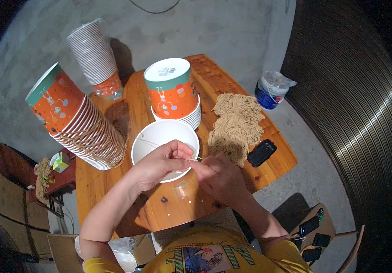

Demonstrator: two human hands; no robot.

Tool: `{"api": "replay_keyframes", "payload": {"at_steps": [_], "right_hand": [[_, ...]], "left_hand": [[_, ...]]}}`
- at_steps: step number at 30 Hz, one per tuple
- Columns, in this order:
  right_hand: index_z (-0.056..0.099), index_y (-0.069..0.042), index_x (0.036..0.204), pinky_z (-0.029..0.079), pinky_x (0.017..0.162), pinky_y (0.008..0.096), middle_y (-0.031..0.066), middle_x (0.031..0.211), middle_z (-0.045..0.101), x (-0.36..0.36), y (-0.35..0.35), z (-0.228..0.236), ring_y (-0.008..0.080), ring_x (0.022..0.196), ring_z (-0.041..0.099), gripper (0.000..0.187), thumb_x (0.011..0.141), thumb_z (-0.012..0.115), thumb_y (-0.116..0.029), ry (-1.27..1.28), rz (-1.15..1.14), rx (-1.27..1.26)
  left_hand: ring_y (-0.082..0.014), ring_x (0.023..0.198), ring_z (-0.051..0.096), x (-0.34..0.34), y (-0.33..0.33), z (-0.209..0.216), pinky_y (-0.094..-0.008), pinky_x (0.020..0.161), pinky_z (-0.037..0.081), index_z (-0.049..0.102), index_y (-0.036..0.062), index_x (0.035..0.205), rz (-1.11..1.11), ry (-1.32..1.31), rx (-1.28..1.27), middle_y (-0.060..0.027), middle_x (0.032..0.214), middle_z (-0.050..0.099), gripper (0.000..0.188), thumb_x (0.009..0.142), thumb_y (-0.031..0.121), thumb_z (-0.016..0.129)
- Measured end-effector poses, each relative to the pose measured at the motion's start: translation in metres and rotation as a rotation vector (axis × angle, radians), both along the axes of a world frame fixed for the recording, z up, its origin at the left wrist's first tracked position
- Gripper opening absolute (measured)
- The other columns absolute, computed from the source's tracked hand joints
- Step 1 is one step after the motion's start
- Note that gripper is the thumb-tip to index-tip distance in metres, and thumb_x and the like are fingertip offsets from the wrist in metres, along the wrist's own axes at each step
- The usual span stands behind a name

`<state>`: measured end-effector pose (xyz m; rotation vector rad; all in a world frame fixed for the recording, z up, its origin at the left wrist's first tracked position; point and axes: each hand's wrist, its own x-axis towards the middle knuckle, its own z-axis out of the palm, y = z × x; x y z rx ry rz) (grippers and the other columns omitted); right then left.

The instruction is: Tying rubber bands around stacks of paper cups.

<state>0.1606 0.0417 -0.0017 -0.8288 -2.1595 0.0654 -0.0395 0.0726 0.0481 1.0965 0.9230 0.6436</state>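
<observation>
Over the near rim of a white paper bucket (165,131), my left hand (161,161) and right hand (219,176) meet. Both are closed, fingertips pinching a thin tan cord (197,159) between them. A length of this cord also lies across the bucket's open mouth. Just beyond my right hand is a heap of tan cords (237,120), bundled in loose loops. Behind the white bucket stands a short upside-down stack of orange and green paper buckets (171,93). To the left leans a tall nested stack (75,118) of the same buckets, with tan cord draped along its side.
A plastic-wrapped bucket stack (95,57) stands at the wooden table's (159,211) back left. A black plastic tray (262,153) lies near its right edge. On the floor beyond is a blue pail (271,91). A chair holding dark devices (312,227) stands at lower right.
</observation>
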Motion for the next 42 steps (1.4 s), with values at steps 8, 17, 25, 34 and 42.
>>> {"api": "replay_keyframes", "payload": {"at_steps": [8,17,25,34,42], "right_hand": [[0.060,-0.004,0.099,0.044,0.056,0.0264,0.0041,0.075,0.054,-0.009,0.002,-0.004,0.0129,0.059,0.051,0.018,0.081,0.062,-0.007,0.514,0.000,-0.452],[0.061,-0.004,0.080,0.035,0.049,0.0252,0.0027,0.062,0.048,-0.014,0.010,0.010,0.0088,0.053,0.043,0.007,0.078,0.066,-0.008,0.485,-0.074,-0.499],[0.055,-0.005,0.074,0.035,0.046,0.0248,0.0011,0.059,0.045,-0.013,0.015,-0.004,0.0068,0.051,0.039,0.007,0.075,0.061,-0.002,0.534,-0.055,-0.635],[0.058,-0.005,0.081,0.031,0.046,0.0211,-0.0070,0.059,0.041,-0.014,0.011,-0.006,0.0024,0.053,0.035,0.004,0.079,0.062,-0.005,0.569,0.000,-0.489],[0.060,-0.005,0.085,0.030,0.046,0.0209,-0.0069,0.058,0.039,-0.014,0.010,-0.007,0.0022,0.052,0.033,0.006,0.081,0.063,-0.007,0.625,0.045,-0.574]], "left_hand": [[-0.0097,0.081,0.051,0.014,-0.010,0.010,-0.0218,0.075,0.042,0.046,0.0039,0.111,0.018,0.290,0.382,-0.0012,0.086,0.049,0.031,0.082,-0.004,0.054],[-0.0139,0.077,0.050,0.020,-0.012,0.008,-0.0258,0.072,0.044,0.041,0.0041,0.122,-0.010,0.462,0.800,-0.0057,0.086,0.048,0.045,0.080,-0.007,0.052],[-0.0120,0.078,0.049,0.018,-0.008,0.004,-0.0239,0.071,0.044,0.046,0.0057,0.118,-0.031,0.531,0.931,-0.0043,0.091,0.045,0.041,0.079,-0.006,0.055],[-0.0153,0.077,0.049,0.012,-0.005,0.003,-0.0254,0.071,0.043,0.054,0.0015,0.102,-0.018,0.553,0.862,-0.0073,0.089,0.044,0.027,0.076,-0.002,0.057],[-0.0150,0.077,0.049,0.008,-0.001,0.006,-0.0255,0.070,0.043,0.058,-0.0003,0.089,-0.063,0.507,0.612,-0.0066,0.087,0.045,0.011,0.078,0.003,0.060]]}}
